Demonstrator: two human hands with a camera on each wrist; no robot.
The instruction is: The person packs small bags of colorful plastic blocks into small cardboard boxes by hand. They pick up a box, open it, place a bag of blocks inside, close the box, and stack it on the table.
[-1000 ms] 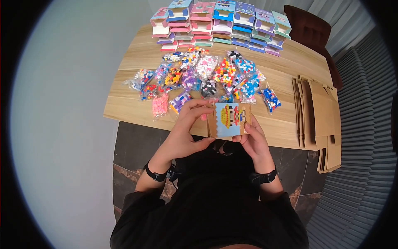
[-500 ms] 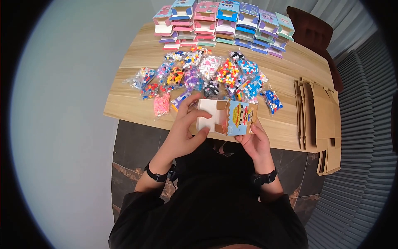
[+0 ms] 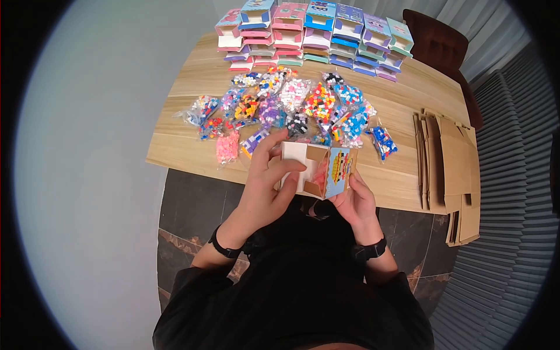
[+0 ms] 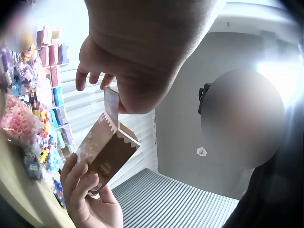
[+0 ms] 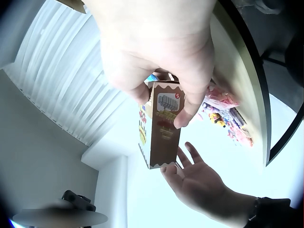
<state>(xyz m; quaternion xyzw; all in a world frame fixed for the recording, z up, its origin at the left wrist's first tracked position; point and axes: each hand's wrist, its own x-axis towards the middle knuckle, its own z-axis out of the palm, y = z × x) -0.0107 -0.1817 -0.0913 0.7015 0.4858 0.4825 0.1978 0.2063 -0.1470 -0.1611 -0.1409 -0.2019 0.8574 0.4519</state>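
My right hand (image 3: pixel 359 201) grips a small brown cardboard box (image 3: pixel 340 169) by its right end, thumb on the near side. A brick-built figure picture on light blue covers one face of the box. Its left end stands unfolded, with a white inner flap (image 3: pixel 293 153) raised. My left hand (image 3: pixel 262 181) is at that flap, index fingertip against its white face and the other fingers loosely spread. Inside the box lie pink pieces (image 3: pixel 318 175). In the right wrist view, my thumb and fingers span the box's printed side (image 5: pixel 164 140).
Clear bags of coloured bricks (image 3: pixel 294 96) cover the middle of the wooden table (image 3: pixel 402 87). Stacked pastel boxes (image 3: pixel 318 38) with unfolded ends line the back. Flattened brown cardboard (image 3: pixel 449 163) stands at the right edge. A dark red chair (image 3: pixel 437 41) is beyond.
The box's end flap has swung out to the left and the box has turned its opening upward, showing pink pieces inside. The left hand followed the flap; the right hand kept its grip.
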